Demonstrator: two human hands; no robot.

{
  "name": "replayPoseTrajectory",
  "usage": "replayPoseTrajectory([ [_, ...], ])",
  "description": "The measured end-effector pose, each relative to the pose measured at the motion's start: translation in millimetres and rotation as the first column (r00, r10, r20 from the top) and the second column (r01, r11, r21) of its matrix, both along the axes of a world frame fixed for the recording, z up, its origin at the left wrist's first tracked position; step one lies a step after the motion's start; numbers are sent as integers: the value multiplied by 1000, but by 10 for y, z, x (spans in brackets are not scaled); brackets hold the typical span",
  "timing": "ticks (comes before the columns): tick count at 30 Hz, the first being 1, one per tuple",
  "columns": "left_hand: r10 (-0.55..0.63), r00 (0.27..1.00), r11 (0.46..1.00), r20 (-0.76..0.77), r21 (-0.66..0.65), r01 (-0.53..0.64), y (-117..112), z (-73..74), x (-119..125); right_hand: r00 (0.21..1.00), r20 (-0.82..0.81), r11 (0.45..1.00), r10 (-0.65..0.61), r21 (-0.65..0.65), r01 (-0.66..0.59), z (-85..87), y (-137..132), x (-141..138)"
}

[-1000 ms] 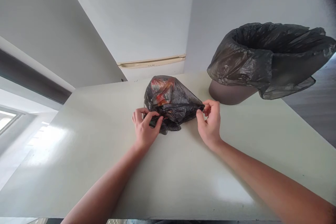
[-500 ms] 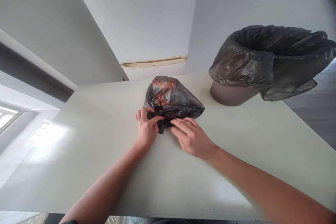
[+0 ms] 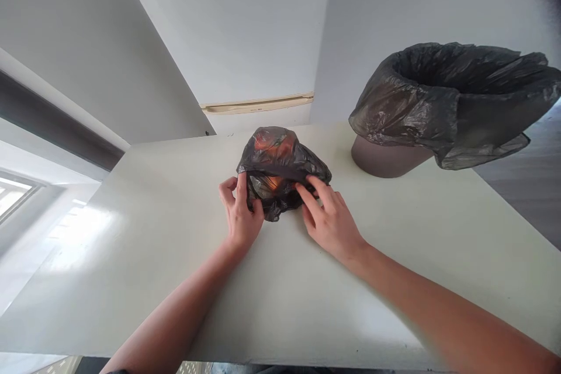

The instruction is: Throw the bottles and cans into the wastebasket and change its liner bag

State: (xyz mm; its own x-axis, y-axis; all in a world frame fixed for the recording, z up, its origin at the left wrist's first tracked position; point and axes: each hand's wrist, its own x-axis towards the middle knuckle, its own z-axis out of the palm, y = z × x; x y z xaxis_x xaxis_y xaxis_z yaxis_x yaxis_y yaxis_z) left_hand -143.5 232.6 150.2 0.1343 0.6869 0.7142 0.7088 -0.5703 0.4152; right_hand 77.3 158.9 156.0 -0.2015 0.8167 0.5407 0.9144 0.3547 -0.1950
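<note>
A small black plastic bag [image 3: 280, 158] with red and orange contents showing through lies on the pale table [image 3: 175, 280]. My left hand [image 3: 239, 216] pinches the bag's left edge between thumb and fingers. My right hand [image 3: 328, 219] grips the bag's front right edge with its fingers curled onto the plastic. Between my two hands the bag's mouth is pulled open a little, with something orange visible inside.
A brown bin [image 3: 385, 158] lined with a black plastic liner [image 3: 451, 99] stands on the table at the right rear. A white wall with a cream strip [image 3: 258, 104] rises behind the table. The table's right edge drops to a grey floor [image 3: 526, 193].
My right hand moved from the bag's right corner to its front edge. Both hands have lifted the plastic, so the bag has bunched up and its mouth has opened.
</note>
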Motion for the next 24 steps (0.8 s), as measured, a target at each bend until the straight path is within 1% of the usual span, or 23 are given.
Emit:
replayPoseTrajectory([
  [3, -13, 1000, 1000, 18, 23, 12, 17, 2, -23, 996, 67, 998, 53, -47, -50, -44, 13, 5],
  [4, -14, 1000, 999, 21, 29, 14, 26, 3, -34, 996, 72, 998, 44, -58, -40, -61, 18, 6],
  [6, -9, 999, 1000, 37, 23, 8, 43, 6, -56, 999, 43, 999, -11, -50, 14, -87, 28, 7],
  [9, 23, 994, 999, 105, -44, -19, 63, 12, -78, 993, -50, 994, -111, -20, 110, -93, 40, 14],
  [11, 62, 986, 994, 157, -98, -47, 72, 16, -80, 980, -124, 988, -153, -20, 152, -86, 47, 26],
  [13, 101, 979, 988, 175, -131, -78, 77, 23, -73, 956, -236, 985, -174, -50, 167, -79, 52, 42],
  [14, 112, 980, 988, 165, -126, -92, 75, 30, -68, 937, -304, 985, -170, -73, 155, -76, 52, 51],
  [16, 118, 986, 992, 121, -63, -111, 59, 48, -62, 894, -426, 989, -140, -107, 103, -67, 48, 63],
  [18, 118, 991, 989, 63, 78, -122, 17, 75, -62, 868, -488, 994, -89, -99, 46, -52, 36, 64],
  [19, 112, 993, 979, 30, 166, -116, -14, 92, -61, 867, -494, 996, -66, -84, 29, -42, 28, 59],
  [20, 89, 996, 963, -6, 257, -85, -52, 112, -58, 872, -487, 998, -50, -65, 21, -31, 21, 52],
  [21, 37, 998, 940, -44, 342, -20, -96, 136, -50, 881, -471, 999, -39, -48, 19, -19, 15, 42],
  [22, -49, 995, 909, -85, 409, 80, -146, 162, -35, 893, -449, 999, -33, -33, 21, -8, 11, 32],
  [23, -167, 977, 869, -133, 448, 210, -201, 190, -11, 903, -429, 999, -32, -21, 25, 3, 9, 20],
  [24, -302, 935, 817, -188, 455, 355, -261, 218, 23, 909, -415, 1000, -30, -10, 28, 12, 9, 9],
])
